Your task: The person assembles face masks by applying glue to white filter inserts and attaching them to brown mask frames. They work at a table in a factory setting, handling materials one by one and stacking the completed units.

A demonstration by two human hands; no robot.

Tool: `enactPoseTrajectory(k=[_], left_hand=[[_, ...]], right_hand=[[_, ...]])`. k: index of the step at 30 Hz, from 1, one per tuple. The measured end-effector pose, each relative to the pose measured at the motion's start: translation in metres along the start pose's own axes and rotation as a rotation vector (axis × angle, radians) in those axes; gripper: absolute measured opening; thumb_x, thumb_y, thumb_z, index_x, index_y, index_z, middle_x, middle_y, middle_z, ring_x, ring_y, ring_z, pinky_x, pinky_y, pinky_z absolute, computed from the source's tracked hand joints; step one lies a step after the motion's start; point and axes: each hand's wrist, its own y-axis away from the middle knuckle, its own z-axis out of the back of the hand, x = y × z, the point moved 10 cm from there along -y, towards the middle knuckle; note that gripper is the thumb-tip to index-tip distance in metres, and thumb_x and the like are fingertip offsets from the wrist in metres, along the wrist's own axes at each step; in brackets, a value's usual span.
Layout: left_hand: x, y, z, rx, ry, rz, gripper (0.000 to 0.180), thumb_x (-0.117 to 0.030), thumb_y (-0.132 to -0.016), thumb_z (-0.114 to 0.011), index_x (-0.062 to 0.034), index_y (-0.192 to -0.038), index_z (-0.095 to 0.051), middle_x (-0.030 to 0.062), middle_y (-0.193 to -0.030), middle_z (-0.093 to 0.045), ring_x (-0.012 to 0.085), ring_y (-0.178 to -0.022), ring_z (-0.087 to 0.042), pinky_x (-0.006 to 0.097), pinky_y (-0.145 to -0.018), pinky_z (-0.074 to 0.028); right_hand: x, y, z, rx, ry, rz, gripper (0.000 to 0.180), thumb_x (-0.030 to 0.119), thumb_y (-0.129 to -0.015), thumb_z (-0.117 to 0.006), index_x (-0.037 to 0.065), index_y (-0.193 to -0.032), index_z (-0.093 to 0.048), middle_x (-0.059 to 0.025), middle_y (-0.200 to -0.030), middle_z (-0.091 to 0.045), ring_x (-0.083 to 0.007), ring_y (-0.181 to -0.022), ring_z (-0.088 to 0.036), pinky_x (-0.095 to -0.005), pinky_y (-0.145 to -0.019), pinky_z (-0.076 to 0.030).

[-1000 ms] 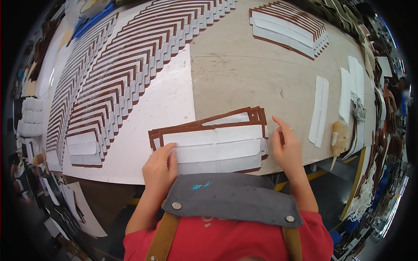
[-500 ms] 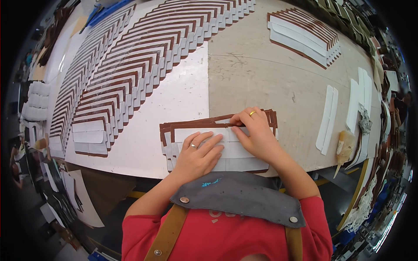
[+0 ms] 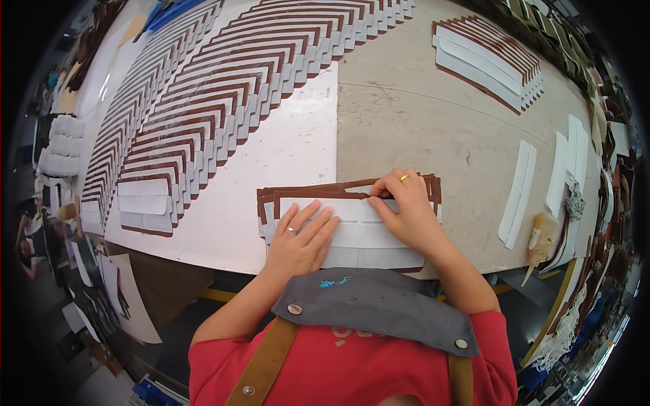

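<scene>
A small pile of white panels with brown borders lies at the table's near edge. Its top panel [image 3: 365, 233] has a brown strip along the far side. My left hand [image 3: 298, 243] rests flat on the panel's left part, fingers spread. At the far edge, right of the middle, thumb and fingertips of my right hand [image 3: 409, 210] pinch the brown strip. The lower panels [image 3: 437, 193] stick out unevenly behind and to both sides. The exact fold between my right fingertips is hidden.
Long overlapping rows of similar brown-edged panels [image 3: 223, 101] cover the table's left side. A smaller fanned stack [image 3: 481, 61] lies at the far right. White strips [image 3: 518, 196] and a yellowish bottle with a pointed nozzle [image 3: 542, 238] lie along the right.
My left hand has slid leftward over the top panel. My right hand keeps its pinch at about the same spot. The whole view has shifted slightly.
</scene>
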Motion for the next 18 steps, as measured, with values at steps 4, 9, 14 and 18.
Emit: enactPoseTrajectory(k=[4, 9, 14, 18], left_hand=[[0.002, 0.005, 0.003, 0.022, -0.015, 0.026, 0.039, -0.014, -0.078, -0.058, -0.0095, -0.117, -0.057, 0.0064, -0.123, -0.052, 0.0247, -0.123, -0.044, 0.045, -0.105, -0.028], [0.004, 0.007, 0.007, 0.052, 0.057, 0.096, 0.042, -0.013, -0.081, -0.057, -0.0048, -0.122, -0.051, 0.0104, -0.127, -0.048, 0.0276, -0.125, -0.041, 0.047, -0.105, -0.029], [0.031, 0.020, 0.017, 0.031, 0.060, 0.211, 0.041, -0.016, -0.085, -0.054, -0.0019, -0.123, -0.048, 0.0130, -0.127, -0.047, 0.0283, -0.126, -0.039, 0.047, -0.105, -0.028], [0.032, 0.020, 0.019, 0.062, -0.032, 0.209, 0.042, -0.017, -0.086, -0.053, -0.0017, -0.124, -0.048, 0.0135, -0.128, -0.046, 0.0276, -0.127, -0.038, 0.047, -0.107, -0.026]], right_hand=[[0.000, -0.001, -0.001, -0.015, 0.035, -0.010, 0.013, 0.012, -0.075, -0.066, 0.008, -0.079, -0.055, -0.0026, -0.078, -0.052, -0.0214, -0.081, -0.047, -0.0348, -0.074, -0.033], [-0.002, 0.002, -0.002, -0.034, 0.133, -0.024, 0.015, 0.016, -0.076, -0.067, 0.009, -0.078, -0.054, -0.0023, -0.078, -0.052, -0.0214, -0.081, -0.046, -0.0359, -0.074, -0.033], [0.002, 0.006, -0.002, -0.091, 0.243, 0.032, 0.014, 0.018, -0.079, -0.064, 0.008, -0.080, -0.054, -0.0025, -0.078, -0.052, -0.0210, -0.081, -0.046, -0.0354, -0.076, -0.033], [-0.014, 0.012, 0.018, -0.045, 0.099, 0.003, 0.010, 0.015, -0.081, -0.060, 0.007, -0.085, -0.056, -0.0031, -0.080, -0.053, -0.0201, -0.082, -0.045, -0.0346, -0.080, -0.032]])
